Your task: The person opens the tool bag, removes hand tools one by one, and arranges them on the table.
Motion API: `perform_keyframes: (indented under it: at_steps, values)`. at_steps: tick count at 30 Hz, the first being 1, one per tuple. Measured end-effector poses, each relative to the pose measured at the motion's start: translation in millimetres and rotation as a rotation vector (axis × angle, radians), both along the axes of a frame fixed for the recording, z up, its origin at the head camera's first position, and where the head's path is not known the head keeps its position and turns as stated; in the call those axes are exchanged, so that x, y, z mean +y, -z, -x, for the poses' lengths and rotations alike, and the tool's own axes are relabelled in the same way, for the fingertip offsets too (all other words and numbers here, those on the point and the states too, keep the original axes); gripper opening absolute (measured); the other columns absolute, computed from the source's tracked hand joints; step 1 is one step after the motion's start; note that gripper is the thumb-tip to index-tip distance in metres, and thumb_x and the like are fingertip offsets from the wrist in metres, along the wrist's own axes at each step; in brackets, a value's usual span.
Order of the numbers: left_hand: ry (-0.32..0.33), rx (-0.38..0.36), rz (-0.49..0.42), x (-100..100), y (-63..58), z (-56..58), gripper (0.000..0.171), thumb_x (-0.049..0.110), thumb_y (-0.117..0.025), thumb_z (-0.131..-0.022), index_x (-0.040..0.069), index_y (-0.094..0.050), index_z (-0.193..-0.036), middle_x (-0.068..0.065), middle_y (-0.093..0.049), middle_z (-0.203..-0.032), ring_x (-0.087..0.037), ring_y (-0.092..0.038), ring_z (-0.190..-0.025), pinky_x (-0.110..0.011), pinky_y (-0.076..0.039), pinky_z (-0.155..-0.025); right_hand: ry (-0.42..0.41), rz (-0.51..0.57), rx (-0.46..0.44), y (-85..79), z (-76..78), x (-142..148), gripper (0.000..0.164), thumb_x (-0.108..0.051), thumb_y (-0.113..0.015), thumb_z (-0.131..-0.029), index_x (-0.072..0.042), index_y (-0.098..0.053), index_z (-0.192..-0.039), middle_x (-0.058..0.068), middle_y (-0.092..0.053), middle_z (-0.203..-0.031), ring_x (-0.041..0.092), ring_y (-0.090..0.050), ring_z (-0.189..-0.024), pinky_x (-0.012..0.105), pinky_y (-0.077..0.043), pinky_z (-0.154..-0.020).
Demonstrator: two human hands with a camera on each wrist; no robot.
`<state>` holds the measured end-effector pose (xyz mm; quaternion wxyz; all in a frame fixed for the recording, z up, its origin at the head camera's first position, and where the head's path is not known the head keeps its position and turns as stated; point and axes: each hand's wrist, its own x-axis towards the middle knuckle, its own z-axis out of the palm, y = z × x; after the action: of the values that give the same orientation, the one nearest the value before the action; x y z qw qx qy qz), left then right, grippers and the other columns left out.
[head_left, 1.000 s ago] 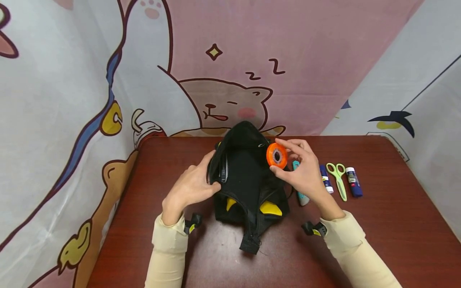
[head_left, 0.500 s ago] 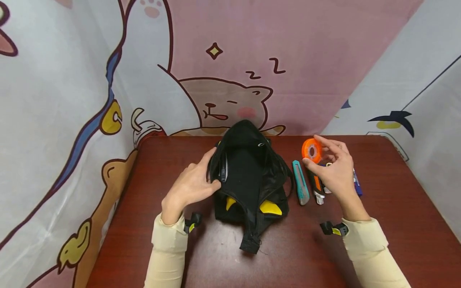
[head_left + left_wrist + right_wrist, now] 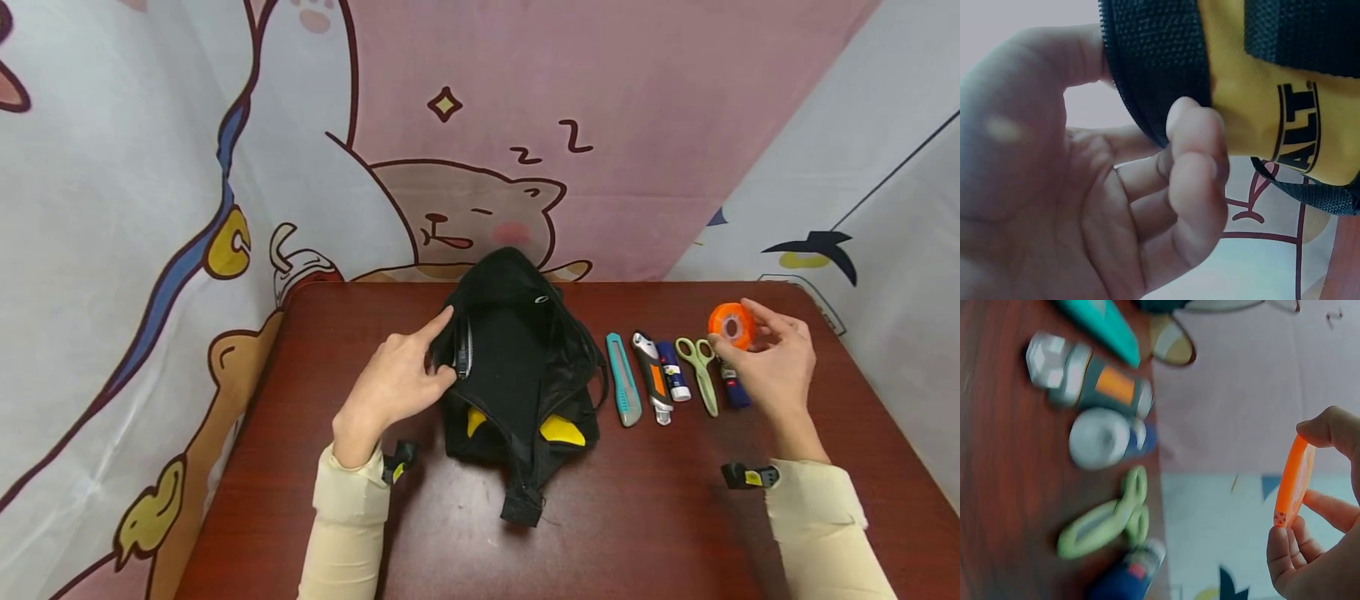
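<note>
A black bag [image 3: 506, 358] with yellow patches stands with its top open on the table. My left hand [image 3: 393, 392] grips the left edge of its opening; in the left wrist view the fingers [image 3: 1197, 181] curl at the zip edge [image 3: 1154, 75] beside the yellow fabric. To the right of the bag, my right hand [image 3: 783, 362] pinches an orange roll of tape [image 3: 722, 323] between thumb and fingers. In the right wrist view the orange tape [image 3: 1291, 481] is seen nearly edge-on. It is held up, and in the head view it overlaps the top of a glue stick [image 3: 736, 390].
Right of the bag lie a teal box cutter [image 3: 624, 379], a grey and orange utility knife [image 3: 652, 377], another glue stick [image 3: 672, 372] and green scissors [image 3: 701, 375], in a row. A printed cloth [image 3: 637, 125] hangs behind the brown table [image 3: 637, 517].
My right hand has carried the orange tape rightward from the bag's opening, past the cutters, to the right-hand glue stick. My left hand stays at the bag's edge.
</note>
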<state>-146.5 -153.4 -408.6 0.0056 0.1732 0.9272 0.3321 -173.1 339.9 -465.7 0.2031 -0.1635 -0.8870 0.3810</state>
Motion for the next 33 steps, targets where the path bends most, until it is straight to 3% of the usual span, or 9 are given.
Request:
perform_keyframes:
  at_steps: [6, 9, 13, 16, 18, 21, 25, 28, 33]
  values:
    - [-0.007, -0.005, -0.005, -0.4, -0.6, -1.0, 0.084, 0.010, -0.066, -0.091, 0.011, -0.043, -0.171, 0.005, -0.042, -0.058, -0.012, -0.041, -0.051, -0.034, -0.037, -0.056, 0.060, -0.029, -0.084, 15.5, -3.7, 24.5, 0.070, -0.025, -0.084, -0.095, -0.012, -0.061, -0.160, 0.019, -0.050, -0.147, 0.007, -0.041, -0.112, 0.017, -0.035, -0.086]
    - [-0.008, 0.004, -0.009, -0.3, -0.4, -1.1, 0.084, 0.009, -0.066, -0.090, 0.010, -0.043, -0.172, 0.006, -0.042, -0.058, -0.011, -0.040, -0.050, -0.033, -0.036, -0.056, 0.080, -0.015, -0.118, 21.1, -5.3, 34.0, 0.072, -0.027, -0.083, -0.094, -0.014, -0.060, -0.161, 0.019, -0.047, -0.152, 0.013, -0.041, -0.118, 0.020, -0.036, -0.088]
    - [-0.004, 0.016, -0.015, -0.3, -0.3, -0.7, 0.085, 0.009, -0.066, -0.090, 0.009, -0.043, -0.171, 0.006, -0.042, -0.059, -0.011, -0.041, -0.051, -0.033, -0.037, -0.056, 0.104, -0.010, -0.147, 27.5, -6.1, 46.5, 0.074, -0.029, -0.084, -0.094, -0.014, -0.059, -0.162, 0.019, -0.046, -0.155, 0.021, -0.046, -0.123, 0.014, -0.040, -0.089]
    - [-0.002, 0.016, -0.022, -0.1, -0.1, -0.4, 0.084, 0.008, -0.066, -0.090, 0.007, -0.042, -0.171, 0.005, -0.043, -0.059, -0.011, -0.043, -0.052, -0.033, -0.038, -0.056, 0.105, -0.012, -0.187, 32.2, -6.5, 57.9, 0.075, -0.031, -0.082, -0.097, -0.012, -0.055, -0.165, 0.023, -0.042, -0.160, 0.035, -0.049, -0.134, 0.012, -0.046, -0.095]
    - [-0.002, 0.014, -0.025, 0.1, -0.2, -0.4, 0.084, 0.008, -0.066, -0.091, 0.007, -0.042, -0.171, 0.005, -0.044, -0.059, -0.011, -0.043, -0.052, -0.033, -0.038, -0.056, 0.099, -0.020, -0.218, 36.0, -6.1, 66.2, 0.074, -0.032, -0.079, -0.100, -0.009, -0.052, -0.166, 0.028, -0.040, -0.163, 0.043, -0.046, -0.142, 0.019, -0.048, -0.103]
    - [-0.002, 0.010, -0.026, 0.6, -0.2, -0.6, 0.085, 0.008, -0.066, -0.091, 0.007, -0.041, -0.171, 0.005, -0.044, -0.059, -0.012, -0.043, -0.051, -0.033, -0.038, -0.055, 0.088, -0.026, -0.263, 41.9, -5.7, 78.7, 0.074, -0.033, -0.075, -0.103, -0.004, -0.048, -0.166, 0.034, -0.038, -0.165, 0.050, -0.038, -0.150, 0.042, -0.045, -0.120]
    - [-0.002, 0.005, -0.023, 0.8, -0.9, -1.0, 0.084, 0.009, -0.066, -0.091, 0.008, -0.041, -0.172, 0.005, -0.044, -0.059, -0.012, -0.042, -0.051, -0.033, -0.038, -0.056, 0.065, -0.053, -0.288, 49.9, -3.7, 89.9, 0.073, -0.029, -0.074, -0.105, 0.004, -0.047, -0.164, 0.040, -0.039, -0.163, 0.055, -0.035, -0.150, 0.067, -0.036, -0.123]
    - [-0.003, 0.000, -0.020, 0.9, -1.0, -1.1, 0.084, 0.009, -0.066, -0.091, 0.008, -0.041, -0.172, 0.005, -0.044, -0.059, -0.012, -0.042, -0.051, -0.033, -0.038, -0.056, 0.049, -0.083, -0.297, 55.1, -2.7, 94.5, 0.073, -0.026, -0.076, -0.104, 0.008, -0.048, -0.161, 0.043, -0.042, -0.159, 0.058, -0.037, -0.147, 0.071, -0.035, -0.120]
    - [-0.012, -0.010, -0.020, 0.4, -1.0, -1.5, 0.085, 0.009, -0.066, -0.091, 0.009, -0.041, -0.172, 0.004, -0.045, -0.060, -0.012, -0.043, -0.051, -0.034, -0.038, -0.056, 0.010, -0.140, -0.309, 62.5, -0.3, 99.3, 0.071, -0.025, -0.077, -0.103, 0.011, -0.050, -0.157, 0.045, -0.049, -0.152, 0.059, -0.044, -0.138, 0.066, -0.044, -0.106]
